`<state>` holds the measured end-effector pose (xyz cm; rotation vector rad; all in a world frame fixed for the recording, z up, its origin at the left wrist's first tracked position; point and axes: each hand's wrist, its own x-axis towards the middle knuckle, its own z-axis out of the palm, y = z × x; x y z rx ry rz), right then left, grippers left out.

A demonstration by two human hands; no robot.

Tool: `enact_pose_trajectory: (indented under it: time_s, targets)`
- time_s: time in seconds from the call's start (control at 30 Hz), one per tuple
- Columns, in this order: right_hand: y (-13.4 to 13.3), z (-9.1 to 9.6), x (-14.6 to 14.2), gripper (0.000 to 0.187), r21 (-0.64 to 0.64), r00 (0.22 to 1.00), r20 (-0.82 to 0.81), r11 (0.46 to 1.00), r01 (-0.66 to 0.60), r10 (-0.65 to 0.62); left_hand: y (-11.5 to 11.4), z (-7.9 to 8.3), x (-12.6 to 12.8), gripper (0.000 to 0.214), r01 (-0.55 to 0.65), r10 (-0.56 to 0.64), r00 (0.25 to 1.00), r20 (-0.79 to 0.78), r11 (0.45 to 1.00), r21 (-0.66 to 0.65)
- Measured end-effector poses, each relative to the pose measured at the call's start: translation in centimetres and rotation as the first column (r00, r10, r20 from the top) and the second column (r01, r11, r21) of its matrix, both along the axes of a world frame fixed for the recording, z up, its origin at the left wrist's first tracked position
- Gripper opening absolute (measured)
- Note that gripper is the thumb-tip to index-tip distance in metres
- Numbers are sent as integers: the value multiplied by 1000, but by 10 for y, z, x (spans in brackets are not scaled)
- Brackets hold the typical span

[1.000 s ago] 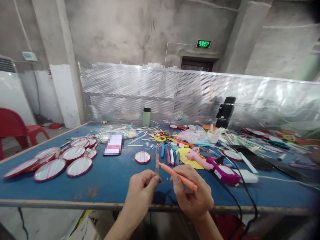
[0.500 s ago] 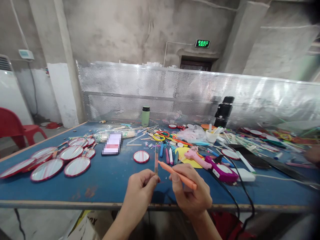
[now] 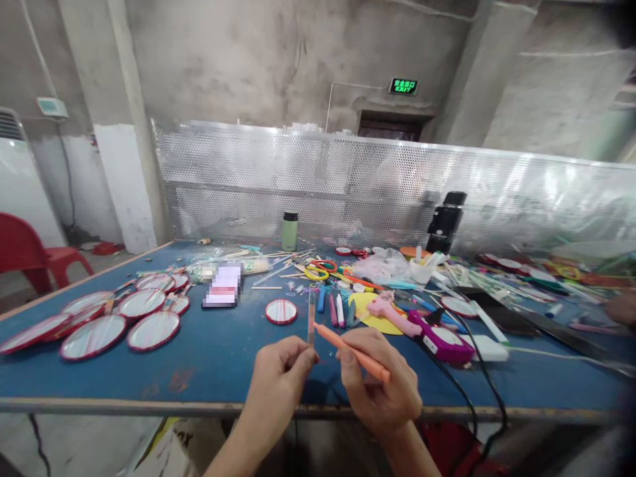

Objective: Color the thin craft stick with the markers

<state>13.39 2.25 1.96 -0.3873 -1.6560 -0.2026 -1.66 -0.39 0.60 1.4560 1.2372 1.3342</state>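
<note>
My left hand (image 3: 279, 383) pinches the bottom end of a thin flat stick (image 3: 311, 318) and holds it upright over the near edge of the blue table (image 3: 218, 358). My right hand (image 3: 381, 384) grips an orange marker (image 3: 350, 351) like a pen. The marker's tip touches the stick's lower part, just above my left fingers. Both hands hover close together at the table's front.
Several round red-rimmed discs (image 3: 94, 334) lie at the left, one more disc (image 3: 281, 311) ahead of my hands. Markers, scissors, sticks and a pink glue gun (image 3: 392, 311) with black cables clutter the middle and right. A green bottle (image 3: 289, 231) stands by the perforated metal screen. Red chair (image 3: 30, 255) far left.
The view has shifted slightly, and my hands stay almost still. The marker tip has stayed against the stick, moving only a little.
</note>
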Motion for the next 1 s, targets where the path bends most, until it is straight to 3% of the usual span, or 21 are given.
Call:
enact_pose_trajectory:
  time_s: [1.0]
  targets:
    - [0, -3, 1, 25, 3, 1000, 13, 1000, -24, 24, 1, -2, 0, 33, -7, 7, 1000, 0, 1000, 7]
